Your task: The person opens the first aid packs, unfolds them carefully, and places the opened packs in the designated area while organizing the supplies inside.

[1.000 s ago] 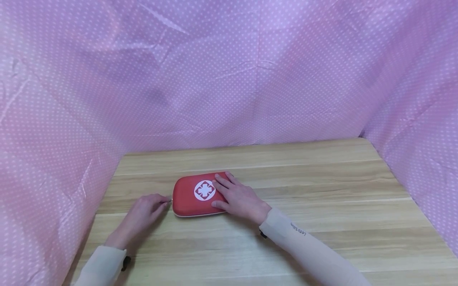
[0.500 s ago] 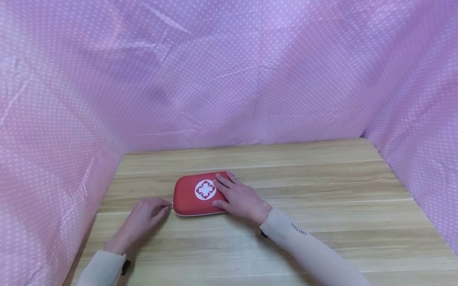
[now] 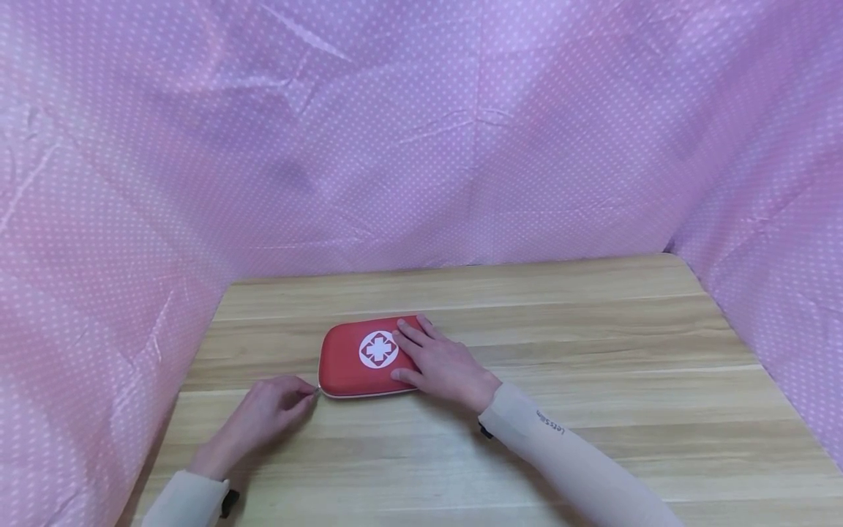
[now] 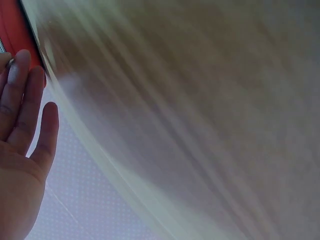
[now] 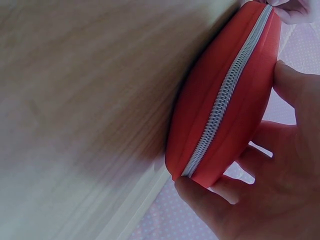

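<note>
Foremost, the left grip is clamped on the pull, thumb and finger together, at the near left corner of the case. The zip is meshed along the near side; at the left end its teeth are too small to tell. Progress, as judged: the lid is down, no contents show, and the near stretch seems yet to be worked. The right grip rests on the lid's right part, fingers apart. The case lies flat on the bench, left of centre. Beyond, a dotted cloth hangs.

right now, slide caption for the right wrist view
Right hand rests on a red case with a silver zipper.
</note>
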The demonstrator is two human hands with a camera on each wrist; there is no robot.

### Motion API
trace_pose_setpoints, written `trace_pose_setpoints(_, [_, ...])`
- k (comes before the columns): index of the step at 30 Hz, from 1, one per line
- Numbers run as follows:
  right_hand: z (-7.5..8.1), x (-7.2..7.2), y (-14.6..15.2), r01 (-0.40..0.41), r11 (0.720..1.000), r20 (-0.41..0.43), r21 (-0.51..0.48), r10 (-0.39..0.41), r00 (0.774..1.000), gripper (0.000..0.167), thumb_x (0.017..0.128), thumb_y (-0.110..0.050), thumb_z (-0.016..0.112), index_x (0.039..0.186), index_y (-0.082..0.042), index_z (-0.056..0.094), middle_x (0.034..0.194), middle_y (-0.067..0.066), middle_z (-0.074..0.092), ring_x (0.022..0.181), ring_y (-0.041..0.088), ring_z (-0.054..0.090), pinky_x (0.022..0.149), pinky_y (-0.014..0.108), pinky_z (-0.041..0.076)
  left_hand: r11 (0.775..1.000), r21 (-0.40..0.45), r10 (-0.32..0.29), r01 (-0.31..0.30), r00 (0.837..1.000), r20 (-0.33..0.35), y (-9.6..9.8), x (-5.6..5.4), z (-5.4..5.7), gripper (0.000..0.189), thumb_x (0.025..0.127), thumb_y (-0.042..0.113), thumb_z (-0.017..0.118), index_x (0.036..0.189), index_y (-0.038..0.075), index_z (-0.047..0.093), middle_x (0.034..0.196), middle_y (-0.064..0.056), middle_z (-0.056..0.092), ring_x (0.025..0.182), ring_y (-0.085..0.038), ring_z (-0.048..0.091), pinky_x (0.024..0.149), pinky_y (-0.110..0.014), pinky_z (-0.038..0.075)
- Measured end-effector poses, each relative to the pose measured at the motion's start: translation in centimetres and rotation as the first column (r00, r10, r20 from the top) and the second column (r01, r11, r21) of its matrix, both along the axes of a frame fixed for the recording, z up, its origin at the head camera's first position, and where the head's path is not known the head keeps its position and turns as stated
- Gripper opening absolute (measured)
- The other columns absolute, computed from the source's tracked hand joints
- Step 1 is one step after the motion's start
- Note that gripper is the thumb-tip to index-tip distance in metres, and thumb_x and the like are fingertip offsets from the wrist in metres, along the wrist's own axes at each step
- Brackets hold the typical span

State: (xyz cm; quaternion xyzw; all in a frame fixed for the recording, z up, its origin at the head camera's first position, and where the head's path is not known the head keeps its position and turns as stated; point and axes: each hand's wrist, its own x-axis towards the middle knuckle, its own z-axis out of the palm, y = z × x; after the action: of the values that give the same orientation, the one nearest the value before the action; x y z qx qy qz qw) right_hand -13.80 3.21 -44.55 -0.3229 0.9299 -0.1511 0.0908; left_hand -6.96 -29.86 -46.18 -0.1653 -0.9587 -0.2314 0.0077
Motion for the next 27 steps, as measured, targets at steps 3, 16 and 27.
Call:
trace_pose_setpoints(3, [0.0,0.0,-0.1,-0.005,1.000,-0.015,0.002,0.005,1.000,0.078,0.099,-0.058,0.060,0.163,-0.021,0.035,0.170,0.000,0.027,0.159,0.031,0.013,0.111,0.048,0.046,1.000,0.010,-0.023,0.024,0.999,-0.030,0.0,0.2,-0.1,0.015,0.086,0.006,0.081,0.098,0.015,0.080,0.094,0.008,0.076,0.088,-0.012,0.071,0.080,-0.039,0.061])
trace_pose_setpoints(16, [0.8,-2.7,0.2,-0.066,0.996,-0.130,-0.064,0.057,0.990,0.062,0.097,-0.053,0.066,0.150,-0.021,0.057,0.162,0.008,0.043,0.152,0.041,0.031,0.117,0.064,0.030,0.986,0.049,0.159,-0.159,0.987,0.008,1.9,-0.6,-0.7,0.006,0.092,0.013,0.077,0.098,0.014,0.079,0.093,0.005,0.075,0.086,-0.013,0.069,0.081,-0.043,0.059])
trace_pose_setpoints(27, [-0.1,-3.3,1.8,-0.018,0.994,0.043,-0.104,0.022,0.999,0.067,0.097,-0.051,0.066,0.156,-0.024,0.049,0.161,0.015,0.041,0.145,0.036,0.042,0.117,0.052,0.036,0.947,0.040,0.312,-0.319,0.941,0.133,3.3,-3.4,0.3,0.013,0.098,0.018,0.069,0.104,0.010,0.078,0.089,0.001,0.073,0.081,-0.018,0.063,0.079,-0.041,0.057])
